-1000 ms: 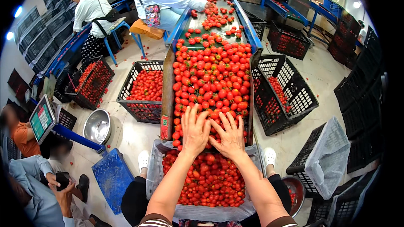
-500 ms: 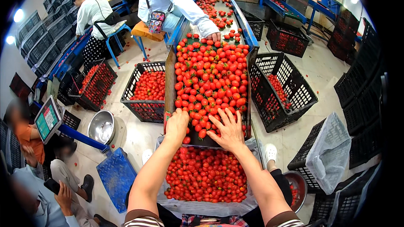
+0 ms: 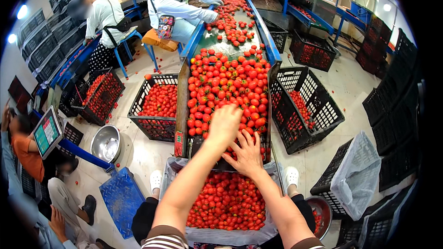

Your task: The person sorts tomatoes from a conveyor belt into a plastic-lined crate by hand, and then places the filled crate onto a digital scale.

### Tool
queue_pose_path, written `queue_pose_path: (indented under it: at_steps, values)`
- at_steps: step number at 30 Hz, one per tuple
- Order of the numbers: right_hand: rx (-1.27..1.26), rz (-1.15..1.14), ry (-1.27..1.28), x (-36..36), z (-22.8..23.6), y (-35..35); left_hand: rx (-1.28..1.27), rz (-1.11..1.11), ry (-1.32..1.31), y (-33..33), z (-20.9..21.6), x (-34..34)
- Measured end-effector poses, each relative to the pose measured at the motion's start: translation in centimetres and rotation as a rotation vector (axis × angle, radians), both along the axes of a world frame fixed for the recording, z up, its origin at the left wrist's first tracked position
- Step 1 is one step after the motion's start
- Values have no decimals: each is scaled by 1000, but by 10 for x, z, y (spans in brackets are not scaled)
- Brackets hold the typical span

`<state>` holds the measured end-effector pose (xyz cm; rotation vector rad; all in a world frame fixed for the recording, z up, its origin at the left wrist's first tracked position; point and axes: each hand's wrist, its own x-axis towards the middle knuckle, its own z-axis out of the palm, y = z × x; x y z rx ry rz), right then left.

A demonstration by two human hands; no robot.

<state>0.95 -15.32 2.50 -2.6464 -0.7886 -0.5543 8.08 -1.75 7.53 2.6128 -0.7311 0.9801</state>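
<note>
Small red tomatoes cover the lower part of a sloping metal chute. My left hand is over them near the middle, its fingers smeared by motion and partly hidden. Just below and to the right, my right hand spreads its fingers over the chute's low end, touching tomatoes there. Under that end stands a container lined with clear plastic, holding many tomatoes. An orange-red tomato shows at the far left corner of the black crate left of the chute.
Right of the chute stands another black crate of tomatoes; a plastic-lined crate is nearer. A metal bowl, a blue platform scale and its screen are at left. A gloved co-worker sits beside the chute's upper part.
My left hand has moved right from the chute's left side to its middle. The orange-red tomato now shows at the left crate. The co-worker's arm has drawn back up the chute.
</note>
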Motion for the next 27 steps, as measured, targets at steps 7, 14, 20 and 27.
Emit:
queue_pose_path:
  at_steps: [7, 14, 20, 27]
  values:
    - [73, -94, 18, -1, 0, -11, 131, 553, 295, 47, -13, 26]
    - [57, -43, 13, 0, -2, -2, 98, 528, 507, 72, -1, 36]
    - [73, -57, -11, 1, 2, -13, -620, 237, 517, 86, 81, -27]
    - [284, -276, -15, 3, 0, 1, -241, 86, 252, 35, 11, 10]
